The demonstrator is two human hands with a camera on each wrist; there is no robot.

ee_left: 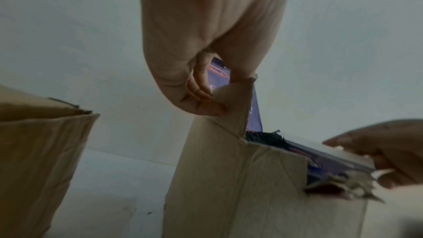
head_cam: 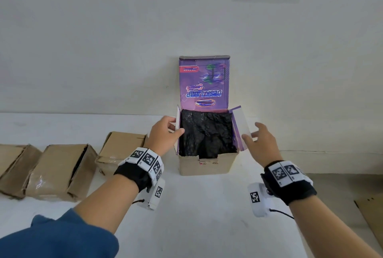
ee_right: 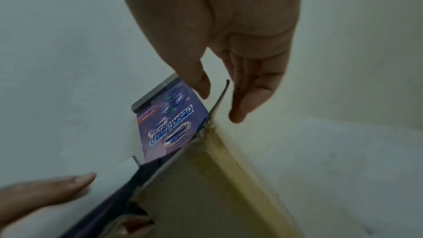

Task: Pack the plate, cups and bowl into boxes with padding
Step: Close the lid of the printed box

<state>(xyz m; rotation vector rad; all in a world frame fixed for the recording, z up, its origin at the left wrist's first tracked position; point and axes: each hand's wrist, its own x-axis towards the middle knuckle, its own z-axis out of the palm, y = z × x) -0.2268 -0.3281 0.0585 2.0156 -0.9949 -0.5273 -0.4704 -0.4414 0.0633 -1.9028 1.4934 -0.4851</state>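
Observation:
An open cardboard box (head_cam: 207,164) stands on the white table (head_cam: 196,216) against the wall, its purple printed lid (head_cam: 204,83) upright at the back. Crumpled black padding (head_cam: 207,133) fills it to the rim. My left hand (head_cam: 165,133) pinches the box's left side flap (ee_left: 235,106) between thumb and fingers (ee_left: 201,104). My right hand (head_cam: 253,133) hovers at the right side flap (head_cam: 240,125), thumb (ee_right: 201,86) on the inner side and fingers (ee_right: 247,97) on the outer, spread apart around the flap's edge. No plate, cup or bowl shows in any view.
Three brown cardboard boxes lie in a row on the left: one (head_cam: 122,150) right beside the open box, another (head_cam: 62,170) further left, the last (head_cam: 12,166) at the frame edge. A flat cardboard sheet (head_cam: 373,216) lies at the right edge.

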